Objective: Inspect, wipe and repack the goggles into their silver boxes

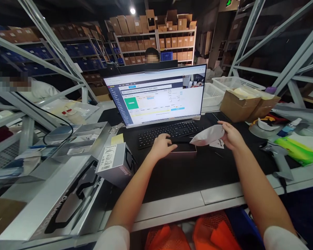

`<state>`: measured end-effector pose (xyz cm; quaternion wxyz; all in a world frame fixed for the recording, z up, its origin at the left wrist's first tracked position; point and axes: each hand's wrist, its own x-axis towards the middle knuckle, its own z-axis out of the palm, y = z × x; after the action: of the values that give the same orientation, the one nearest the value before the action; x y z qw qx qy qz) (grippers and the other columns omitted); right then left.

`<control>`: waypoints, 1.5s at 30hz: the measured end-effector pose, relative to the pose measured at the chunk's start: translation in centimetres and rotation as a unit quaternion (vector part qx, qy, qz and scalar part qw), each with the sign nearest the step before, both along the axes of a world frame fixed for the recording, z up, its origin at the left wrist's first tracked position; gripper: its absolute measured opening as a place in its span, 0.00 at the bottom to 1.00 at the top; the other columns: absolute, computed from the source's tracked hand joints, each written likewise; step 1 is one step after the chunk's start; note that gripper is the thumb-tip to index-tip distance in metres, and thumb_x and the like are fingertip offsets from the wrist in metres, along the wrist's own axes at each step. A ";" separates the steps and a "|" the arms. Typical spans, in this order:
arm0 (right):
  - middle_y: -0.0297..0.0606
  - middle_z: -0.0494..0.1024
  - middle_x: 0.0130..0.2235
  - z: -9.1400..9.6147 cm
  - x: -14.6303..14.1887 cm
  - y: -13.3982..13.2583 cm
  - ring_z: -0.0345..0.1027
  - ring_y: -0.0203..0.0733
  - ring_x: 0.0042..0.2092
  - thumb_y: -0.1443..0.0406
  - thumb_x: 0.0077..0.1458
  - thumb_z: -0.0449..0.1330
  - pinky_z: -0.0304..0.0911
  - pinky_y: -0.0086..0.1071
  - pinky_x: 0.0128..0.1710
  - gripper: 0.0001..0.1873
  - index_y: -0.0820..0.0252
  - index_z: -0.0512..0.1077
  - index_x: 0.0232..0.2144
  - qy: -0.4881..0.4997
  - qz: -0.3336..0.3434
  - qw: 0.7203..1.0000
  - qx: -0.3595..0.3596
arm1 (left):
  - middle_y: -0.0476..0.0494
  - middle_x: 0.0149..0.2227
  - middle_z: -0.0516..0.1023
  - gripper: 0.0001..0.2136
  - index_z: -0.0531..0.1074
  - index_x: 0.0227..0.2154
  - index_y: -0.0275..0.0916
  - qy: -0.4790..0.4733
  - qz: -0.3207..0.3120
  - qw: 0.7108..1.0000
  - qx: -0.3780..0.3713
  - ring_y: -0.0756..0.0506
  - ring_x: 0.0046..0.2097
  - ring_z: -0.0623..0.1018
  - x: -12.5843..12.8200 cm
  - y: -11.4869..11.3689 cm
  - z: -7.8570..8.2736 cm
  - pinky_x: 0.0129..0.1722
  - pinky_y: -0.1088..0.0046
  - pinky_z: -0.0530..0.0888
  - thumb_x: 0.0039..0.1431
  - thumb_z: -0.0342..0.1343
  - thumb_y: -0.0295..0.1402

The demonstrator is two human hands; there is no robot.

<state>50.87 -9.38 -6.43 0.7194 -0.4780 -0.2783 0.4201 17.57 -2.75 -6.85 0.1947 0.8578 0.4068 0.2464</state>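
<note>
My left hand (pixel 162 146) rests with fingers curled on the near end of a dark flat box (pixel 182 149) lying just in front of the black keyboard (pixel 169 132). My right hand (pixel 231 136) grips a white mailer bag (pixel 208 135), holding it tilted over the box's right end. A small white label (pixel 217 143) lies on the black mat under that hand. Behind the keyboard stands a lit monitor (pixel 159 95) showing a form with a green square.
Grey product boxes (pixel 114 163) and a long grey box (pixel 57 201) sit at left. A barcode scanner (pixel 278 158) and green bags (pixel 297 147) lie at right, brown cartons (pixel 240 102) and white baskets (pixel 224 86) behind. A person sits behind the monitor. Orange bags (pixel 193 234) are below the desk.
</note>
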 end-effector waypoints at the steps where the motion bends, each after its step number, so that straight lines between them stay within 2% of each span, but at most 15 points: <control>1: 0.31 0.75 0.27 -1.2 0.2 0.1 0.70 0.35 0.26 0.59 0.50 0.69 0.68 0.28 0.25 0.13 0.58 0.74 0.37 0.029 -0.008 1.000 0.001 | 0.38 0.54 0.75 0.16 0.72 0.19 0.39 -0.015 -0.009 1.000 -0.003 0.35 0.58 0.72 0.0 0.1 0.1 0.59 0.54 0.66 0.57 0.60 0.43; 3: 0.32 0.76 0.28 -2.9 0.3 0.3 0.72 0.35 0.27 0.61 0.51 0.68 0.71 0.28 0.27 0.10 0.58 0.72 0.32 0.063 -0.025 0.998 0.004 | 0.40 0.54 0.75 0.17 0.68 0.18 0.39 -0.059 -0.013 0.998 -0.004 0.40 0.55 0.75 -0.1 0.1 0.7 0.58 0.60 0.68 0.60 0.56 0.41; 6: 0.31 0.76 0.28 -3.8 0.3 0.6 0.73 0.34 0.29 0.63 0.56 0.65 0.73 0.26 0.30 0.07 0.59 0.70 0.30 0.103 -0.042 0.994 0.013 | 0.38 0.52 0.78 0.18 0.63 0.18 0.40 -0.170 0.008 0.985 0.003 0.40 0.54 0.77 -0.6 -0.8 2.7 0.57 0.60 0.69 0.61 0.55 0.40; 8: 0.30 0.77 0.28 -3.6 0.5 0.6 0.74 0.33 0.30 0.65 0.59 0.62 0.74 0.26 0.33 0.06 0.59 0.69 0.31 0.130 -0.050 0.990 0.021 | 0.38 0.50 0.80 0.17 0.62 0.19 0.41 -0.230 0.016 0.973 0.015 0.39 0.57 0.76 -1.4 -2.2 4.8 0.58 0.59 0.67 0.61 0.57 0.39; 11: 0.29 0.77 0.28 -2.8 0.9 0.1 0.75 0.31 0.31 0.65 0.60 0.61 0.75 0.25 0.37 0.07 0.58 0.68 0.30 0.160 -0.053 0.985 0.038 | 0.38 0.51 0.80 0.17 0.61 0.19 0.41 -0.241 0.024 0.969 0.042 0.38 0.60 0.73 -2.7 -5.5 7.7 0.60 0.58 0.66 0.61 0.58 0.38; 13: 0.28 0.77 0.28 -2.2 1.0 -0.4 0.75 0.31 0.31 0.67 0.58 0.63 0.75 0.24 0.39 0.06 0.59 0.69 0.30 0.184 -0.054 0.980 0.061 | 0.39 0.51 0.80 0.17 0.60 0.19 0.41 -0.227 0.038 0.971 0.065 0.38 0.61 0.73 -3.3 -8.1 8.4 0.61 0.56 0.65 0.61 0.58 0.36; 16: 0.29 0.79 0.30 -1.4 0.7 -1.3 0.76 0.31 0.33 0.71 0.54 0.64 0.75 0.23 0.41 0.04 0.60 0.71 0.29 0.214 -0.055 0.971 0.095 | 0.42 0.48 0.81 0.17 0.60 0.18 0.40 -0.179 0.050 0.976 0.117 0.38 0.60 0.74 -3.6 -11.9 6.3 0.66 0.50 0.58 0.60 0.58 0.33; 21: 0.33 0.82 0.35 -0.8 -1.6 -3.0 0.78 0.36 0.42 0.68 0.52 0.65 0.74 0.27 0.47 0.03 0.58 0.74 0.30 0.190 0.005 0.978 0.088 | 0.42 0.47 0.80 0.15 0.64 0.18 0.39 -0.120 0.088 0.974 0.168 0.38 0.62 0.71 -3.4 -15.8 -1.7 0.66 0.45 0.58 0.60 0.58 0.29; 25: 0.32 0.82 0.38 -1.0 -4.9 -4.3 0.77 0.39 0.45 0.62 0.50 0.69 0.73 0.30 0.49 0.08 0.54 0.74 0.33 0.143 0.078 0.986 0.032 | 0.39 0.59 0.72 0.15 0.70 0.19 0.39 -0.136 0.113 0.976 0.126 0.35 0.68 0.62 -3.7 -17.0 -5.4 0.65 0.47 0.61 0.61 0.57 0.34; 29: 0.33 0.82 0.39 -0.8 -7.9 -5.9 0.77 0.41 0.41 0.59 0.46 0.71 0.74 0.33 0.44 0.13 0.52 0.72 0.32 0.093 0.153 0.983 -0.033 | 0.45 0.69 0.61 0.16 0.79 0.27 0.42 -0.171 0.169 0.971 -0.016 0.38 0.72 0.54 -4.0 -16.9 -6.6 0.68 0.48 0.57 0.66 0.49 0.35; 32: 0.33 0.82 0.38 -0.4 -8.7 -7.2 0.77 0.43 0.40 0.56 0.46 0.70 0.74 0.36 0.41 0.14 0.51 0.70 0.32 0.042 0.171 0.983 -0.051 | 0.45 0.72 0.52 0.09 0.80 0.37 0.42 -0.193 0.183 0.958 -0.106 0.38 0.73 0.50 -3.9 -16.5 -6.9 0.70 0.48 0.54 0.60 0.55 0.31; 35: 0.35 0.82 0.38 -0.3 -8.6 -8.5 0.77 0.45 0.39 0.56 0.49 0.68 0.73 0.37 0.38 0.14 0.51 0.68 0.33 -0.010 0.164 0.985 -0.054 | 0.44 0.75 0.34 0.19 0.76 0.48 0.41 -0.199 0.160 0.949 -0.187 0.35 0.74 0.40 -3.7 -16.1 -6.8 0.71 0.48 0.50 0.51 0.59 0.26; 38: 0.35 0.82 0.39 -1.0 -9.3 -9.9 0.77 0.45 0.37 0.58 0.48 0.70 0.72 0.36 0.35 0.14 0.52 0.68 0.32 -0.022 0.144 0.988 -0.057 | 0.45 0.74 0.22 0.31 0.69 0.57 0.42 -0.210 0.120 0.933 -0.265 0.33 0.74 0.38 -3.6 -15.6 -6.6 0.71 0.51 0.52 0.47 0.64 0.27; 41: 0.37 0.82 0.42 -2.2 -11.3 -11.1 0.77 0.43 0.38 0.58 0.48 0.71 0.71 0.34 0.34 0.16 0.53 0.67 0.32 -0.017 0.117 0.991 -0.054 | 0.44 0.72 0.16 0.37 0.67 0.60 0.42 -0.222 0.095 0.924 -0.296 0.32 0.74 0.41 -3.6 -15.2 -6.6 0.70 0.55 0.55 0.44 0.70 0.34; 45: 0.38 0.82 0.45 -3.4 -14.1 -11.7 0.76 0.42 0.41 0.58 0.50 0.71 0.70 0.33 0.36 0.17 0.53 0.67 0.35 -0.029 0.103 0.992 -0.070 | 0.38 0.72 0.17 0.42 0.65 0.60 0.39 -0.215 0.057 0.936 -0.274 0.31 0.74 0.43 -3.8 -15.0 -6.8 0.70 0.56 0.55 0.40 0.74 0.39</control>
<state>36.82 -21.13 -9.84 0.6284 -0.5083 -0.3165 0.4965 13.77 -17.74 -13.61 0.4907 0.6733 0.4549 0.3145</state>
